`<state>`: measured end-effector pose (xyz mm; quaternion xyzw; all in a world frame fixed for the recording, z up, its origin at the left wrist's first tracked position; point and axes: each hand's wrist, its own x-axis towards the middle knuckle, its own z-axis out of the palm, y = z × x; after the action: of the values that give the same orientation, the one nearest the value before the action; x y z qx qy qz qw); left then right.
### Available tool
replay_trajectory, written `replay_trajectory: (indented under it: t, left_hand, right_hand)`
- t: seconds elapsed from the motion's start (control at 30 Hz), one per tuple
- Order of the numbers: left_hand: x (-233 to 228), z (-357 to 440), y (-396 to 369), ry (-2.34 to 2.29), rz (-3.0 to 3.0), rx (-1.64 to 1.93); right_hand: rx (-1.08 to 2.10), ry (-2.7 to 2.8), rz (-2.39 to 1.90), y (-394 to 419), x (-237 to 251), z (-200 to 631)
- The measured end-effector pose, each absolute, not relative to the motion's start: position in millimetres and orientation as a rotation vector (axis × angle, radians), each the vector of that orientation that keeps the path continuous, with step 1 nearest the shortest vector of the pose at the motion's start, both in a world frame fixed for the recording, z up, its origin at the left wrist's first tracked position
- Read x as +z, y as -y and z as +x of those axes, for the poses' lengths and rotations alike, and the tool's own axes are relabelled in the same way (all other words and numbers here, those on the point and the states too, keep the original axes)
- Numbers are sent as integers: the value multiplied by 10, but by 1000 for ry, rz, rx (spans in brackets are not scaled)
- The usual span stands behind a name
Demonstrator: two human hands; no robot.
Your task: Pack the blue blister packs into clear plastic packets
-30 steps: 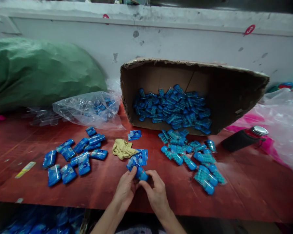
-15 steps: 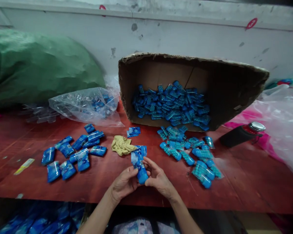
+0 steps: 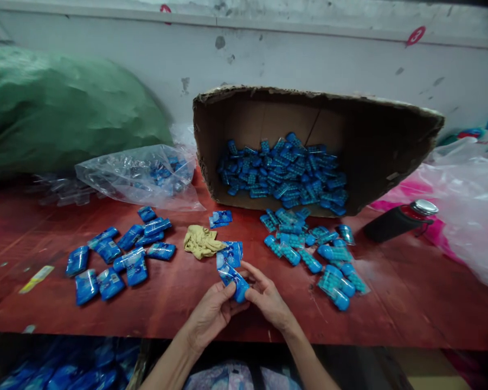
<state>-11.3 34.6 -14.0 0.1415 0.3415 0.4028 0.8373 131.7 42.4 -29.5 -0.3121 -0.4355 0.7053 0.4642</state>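
Near the front of the red table, both hands hold a small bottle in a blue printed sleeve [image 3: 236,283], tilted with its lower end toward me. My left hand [image 3: 213,314] grips it from the left, thumb on the printed face. On the other side my right hand [image 3: 268,300] pinches its lower right edge. Just beyond the fingers lie flat blue printed sleeves [image 3: 235,250], beside a crumpled yellow cloth [image 3: 201,241]. Several wrapped blue packets [image 3: 110,283] are spread out to the left. To the right are loose clear bottles of blue beads with blue caps [image 3: 291,254].
A cardboard box [image 3: 390,162] on its side holds a heap of similar bottles. Behind the packets sit a clear plastic bag [image 3: 114,173] and a large green sack [image 3: 65,114]. At right stand a tilted dark flask [image 3: 394,222] and pinkish plastic bags [image 3: 463,211].
The bottle has turned in my hands: its plain rounded blue end pointed down before, and now the printed sleeve shows over more of it. My fingers have shifted around it.
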Motion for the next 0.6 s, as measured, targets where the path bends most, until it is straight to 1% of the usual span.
replay_trajectory:
  t: [0.37,0.6]
  left_hand:
    - [-66,-133,-393,-813,350,819]
    - [-181,-181,-378,-615,265,839]
  right_hand:
    - [1688,974,-744,-423,-398,1251]
    - [1716,915,-738,-418,-358,1248]
